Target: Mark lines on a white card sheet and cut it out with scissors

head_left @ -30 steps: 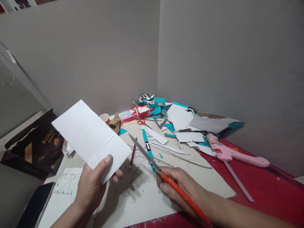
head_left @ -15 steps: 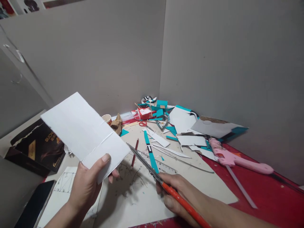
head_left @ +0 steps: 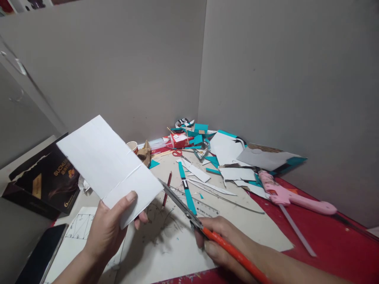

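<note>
My left hand (head_left: 109, 228) pinches the lower corner of a white rectangular card (head_left: 108, 167) with a scored crease line, held tilted above the table. My right hand (head_left: 227, 242) grips red-handled scissors (head_left: 204, 228). Their closed metal blades point up and left, and the tip touches the card's right edge. Below them lies a large pale sheet (head_left: 177, 244) dusted with small trimmings, with a red pencil (head_left: 166, 189) and a clear ruler (head_left: 195, 203) on it.
A pink glue gun (head_left: 291, 193) with a glue stick lies on the red table at right. Teal and white paper scraps (head_left: 219, 157), small red scissors (head_left: 177, 153) and a paper cup (head_left: 132, 146) crowd the grey corner. A black box (head_left: 44, 177) and a dark phone (head_left: 38, 256) sit at left.
The scissors' tip has moved left to meet the card's right edge. The card dipped slightly; the view shifted a little.
</note>
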Demonstrator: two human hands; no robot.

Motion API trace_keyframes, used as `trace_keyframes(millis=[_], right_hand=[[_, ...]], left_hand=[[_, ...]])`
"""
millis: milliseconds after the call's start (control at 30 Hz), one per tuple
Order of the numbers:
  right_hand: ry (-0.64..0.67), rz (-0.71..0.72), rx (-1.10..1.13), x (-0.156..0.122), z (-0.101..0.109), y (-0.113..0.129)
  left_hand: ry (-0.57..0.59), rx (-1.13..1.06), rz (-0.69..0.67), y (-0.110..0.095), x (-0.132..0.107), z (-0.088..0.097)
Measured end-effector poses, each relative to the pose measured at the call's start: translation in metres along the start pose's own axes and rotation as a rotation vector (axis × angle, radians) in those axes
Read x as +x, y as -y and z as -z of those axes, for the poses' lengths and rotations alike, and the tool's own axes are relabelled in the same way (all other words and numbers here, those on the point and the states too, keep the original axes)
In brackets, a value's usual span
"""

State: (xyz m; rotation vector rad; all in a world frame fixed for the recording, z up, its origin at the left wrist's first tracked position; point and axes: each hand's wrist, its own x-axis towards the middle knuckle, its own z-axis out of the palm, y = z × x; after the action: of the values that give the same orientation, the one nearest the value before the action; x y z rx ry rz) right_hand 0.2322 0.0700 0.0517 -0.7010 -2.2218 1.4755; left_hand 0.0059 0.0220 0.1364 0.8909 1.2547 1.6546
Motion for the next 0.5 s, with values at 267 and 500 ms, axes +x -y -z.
trace_keyframes(millis=[267, 500], right_hand=[[-0.005, -0.06, 0.017, -0.002, 0.001, 0.011], [-0.019, -0.007, 0.021, 0.001, -0.002, -0.003]], left_hand=[[0.016, 0.004, 0.028, 0.001, 0.001, 0.001], [0.044, 0.007, 0.038, 0.005, 0.002, 0.006]])
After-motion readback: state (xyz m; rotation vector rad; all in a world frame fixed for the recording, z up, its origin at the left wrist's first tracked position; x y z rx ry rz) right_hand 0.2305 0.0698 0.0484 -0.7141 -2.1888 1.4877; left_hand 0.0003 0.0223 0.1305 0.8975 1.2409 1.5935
